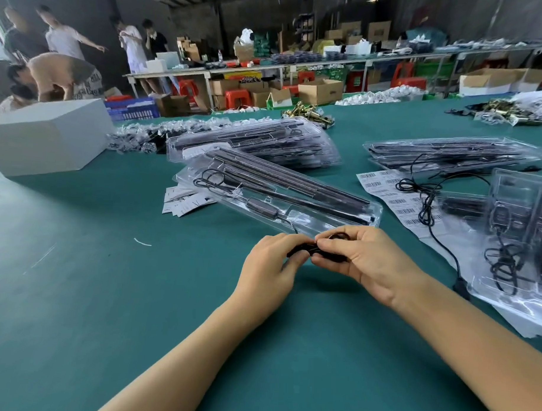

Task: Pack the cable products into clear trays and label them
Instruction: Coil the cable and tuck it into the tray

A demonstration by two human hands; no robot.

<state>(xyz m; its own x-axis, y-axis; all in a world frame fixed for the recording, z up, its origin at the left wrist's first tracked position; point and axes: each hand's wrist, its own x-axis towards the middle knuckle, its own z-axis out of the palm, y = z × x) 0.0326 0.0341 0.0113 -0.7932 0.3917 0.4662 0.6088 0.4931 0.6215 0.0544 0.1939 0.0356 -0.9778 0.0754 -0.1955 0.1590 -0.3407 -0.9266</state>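
1. Nearest on the green worktop [107, 292], the left hand [269, 266] and the right hand [366, 264] meet just above the surface; the fingers [326, 245] of both pinch a small coil of black cable [305, 252] between them, so neither hand is free.
2. Just beyond the hands lies an open clear tray [294, 194] set slantwise, already carrying long dark strips and a small control box; the cable's lead seems to run from that tray to the coil, though the join is hard to make out.
3. Judged from this, the step in hand is bundling the loose cable end; the next move calls for tucking the coil into the tray's free pocket near the hands without letting it spring open.
4. To the right a sheet of barcode labels [384, 191] lies under a loose cable, beside a further tray [520, 244]; labelling is probably not yet begun for this tray.
5. Farther off, two stacks of filled trays [256, 143] and a white box [48, 136] rest on the worktop.
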